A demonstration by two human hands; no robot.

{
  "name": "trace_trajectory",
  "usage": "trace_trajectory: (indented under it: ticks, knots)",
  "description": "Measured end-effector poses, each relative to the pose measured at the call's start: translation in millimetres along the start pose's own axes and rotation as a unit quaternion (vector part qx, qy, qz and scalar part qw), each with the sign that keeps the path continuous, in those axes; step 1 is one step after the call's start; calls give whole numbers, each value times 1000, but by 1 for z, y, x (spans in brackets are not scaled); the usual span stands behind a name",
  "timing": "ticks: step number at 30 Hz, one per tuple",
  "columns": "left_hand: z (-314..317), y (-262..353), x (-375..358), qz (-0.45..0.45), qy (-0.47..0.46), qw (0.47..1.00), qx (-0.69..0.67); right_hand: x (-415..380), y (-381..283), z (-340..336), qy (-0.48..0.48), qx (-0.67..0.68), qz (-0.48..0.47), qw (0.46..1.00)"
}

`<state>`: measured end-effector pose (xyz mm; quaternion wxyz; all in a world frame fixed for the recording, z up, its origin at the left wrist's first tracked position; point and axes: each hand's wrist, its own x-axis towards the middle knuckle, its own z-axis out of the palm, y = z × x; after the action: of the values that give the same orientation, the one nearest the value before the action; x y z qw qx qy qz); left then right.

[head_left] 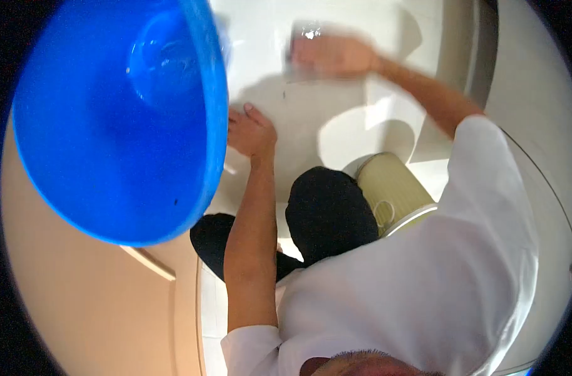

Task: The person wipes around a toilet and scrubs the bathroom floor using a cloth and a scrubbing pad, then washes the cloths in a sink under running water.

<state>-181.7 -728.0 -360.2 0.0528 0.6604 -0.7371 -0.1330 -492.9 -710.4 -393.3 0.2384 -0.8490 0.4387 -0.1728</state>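
A large blue plastic basin (129, 182) is tilted at the left, its open side facing me and wet, shiny marks inside near the bottom. My left hand (253, 133) is at its right side, thumb showing, with the other fingers partly hidden behind the rim. Over the pale floor to the right, my right hand (333, 55) is smeared by motion. A bright wet glint and a dark edge show at its fingers; I cannot tell whether it holds something.
A yellowish-green bucket (392, 185) with a pale rim stands beside my right knee (329, 213). A light brown door or panel (110, 301) with a pale handle lies at the lower left. A raised grey edge (483, 56) runs along the right.
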Motion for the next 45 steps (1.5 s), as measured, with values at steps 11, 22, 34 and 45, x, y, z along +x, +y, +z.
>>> trace_trajectory:
  ticks: [11, 22, 34, 45]
  knots:
    - [-16, -3, -1, 2, -2, 1000, 29, 1, -151, 25, 185, -126, 361, 905]
    - [0, -11, 5, 24, 65, 998, -10, 95, -141, 54, 415, -165, 397, 802]
    - [-189, 150, -206, 435, -358, 818, -117, 75, -330, 165, 307, -59, 249, 917]
    - [-180, 125, -126, 419, -259, 866, -87, 5, -349, 171, 237, -42, 322, 916]
